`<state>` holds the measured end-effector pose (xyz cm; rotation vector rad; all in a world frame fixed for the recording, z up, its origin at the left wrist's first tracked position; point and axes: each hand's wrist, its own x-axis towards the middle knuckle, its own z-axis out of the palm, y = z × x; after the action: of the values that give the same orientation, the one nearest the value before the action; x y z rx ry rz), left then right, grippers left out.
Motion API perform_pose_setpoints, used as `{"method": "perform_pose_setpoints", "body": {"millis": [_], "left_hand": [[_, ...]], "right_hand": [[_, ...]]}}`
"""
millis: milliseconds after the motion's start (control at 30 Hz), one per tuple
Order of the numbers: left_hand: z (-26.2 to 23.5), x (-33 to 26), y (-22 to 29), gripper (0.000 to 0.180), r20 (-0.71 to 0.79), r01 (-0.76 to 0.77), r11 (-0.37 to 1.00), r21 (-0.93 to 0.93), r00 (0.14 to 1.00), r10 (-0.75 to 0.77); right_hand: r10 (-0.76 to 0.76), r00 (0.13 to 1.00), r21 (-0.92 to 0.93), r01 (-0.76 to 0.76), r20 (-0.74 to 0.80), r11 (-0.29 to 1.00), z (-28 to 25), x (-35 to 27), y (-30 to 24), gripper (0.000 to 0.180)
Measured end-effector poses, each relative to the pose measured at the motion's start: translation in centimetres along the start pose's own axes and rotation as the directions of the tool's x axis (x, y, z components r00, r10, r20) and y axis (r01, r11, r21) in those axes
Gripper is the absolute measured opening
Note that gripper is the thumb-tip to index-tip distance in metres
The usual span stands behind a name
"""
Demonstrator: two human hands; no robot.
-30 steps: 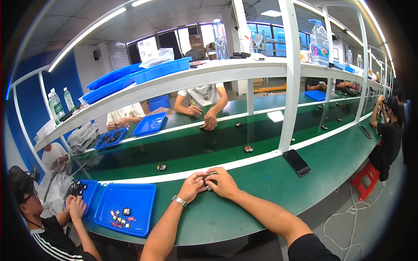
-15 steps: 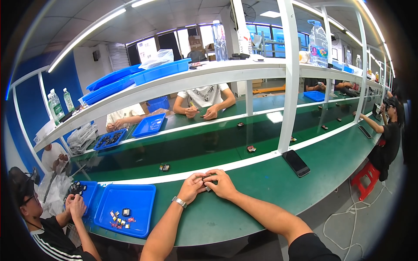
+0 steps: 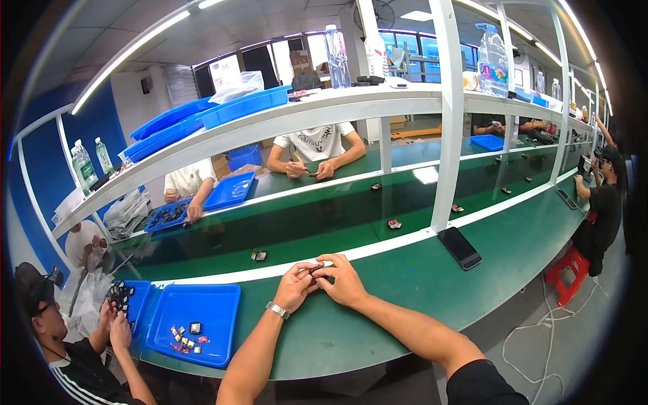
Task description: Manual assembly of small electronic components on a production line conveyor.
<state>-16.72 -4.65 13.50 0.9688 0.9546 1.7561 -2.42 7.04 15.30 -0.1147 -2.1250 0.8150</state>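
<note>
Both hands meet over the green bench, closed on one small black part (image 3: 316,269) that my fingers partly cover; its exact kind I cannot make out. My left hand (image 3: 295,286), with a metal watch on its wrist, grips it from the left. From the right, the thumb and fingers of my right hand (image 3: 343,281) pinch it. Left of my forearm lies a shallow blue tray (image 3: 229,297). In it are a small black square part (image 3: 196,328) and several small red, yellow and white pieces (image 3: 183,341).
A black phone (image 3: 460,248) lies at the right, beside a white upright post (image 3: 445,135). Beyond the white rail, a dark green belt (image 3: 317,219) carries small parts such as this one (image 3: 258,255). A co-worker (image 3: 54,331) sits close at my left; others work opposite.
My right fingers have shifted slightly on the small part. Parts on the belt have moved a little to the right. Across the belt, a co-worker's hand has moved to the blue tray of black parts.
</note>
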Motion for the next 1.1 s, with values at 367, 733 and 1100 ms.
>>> {"method": "perform_pose_setpoints", "body": {"millis": [367, 733, 1100], "left_hand": [[-0.1, 0.1, -0.1, 0.028, 0.017, 0.063, 0.994, -0.089, 0.998, -0.062], [0.8, 0.4, -0.5, 0.025, -0.13, -0.017, 0.999, 0.037, 0.991, 0.021], [0.8, -0.1, -0.2, 0.026, -0.103, -0.038, 0.999, -0.032, 0.994, 0.034]], "right_hand": [[0.008, 1.0, 0.052, -0.007, -0.016, 0.999, -0.2, 0.0, 0.1, 0.015], [0.0, 1.0, 0.063, -0.001, 0.004, 0.998, 0.4, 0.5, 0.7, 0.015], [-0.18, 0.984, -0.042, 0.179, -0.007, 0.983, -0.8, 0.4, -0.5, 0.021]]}}
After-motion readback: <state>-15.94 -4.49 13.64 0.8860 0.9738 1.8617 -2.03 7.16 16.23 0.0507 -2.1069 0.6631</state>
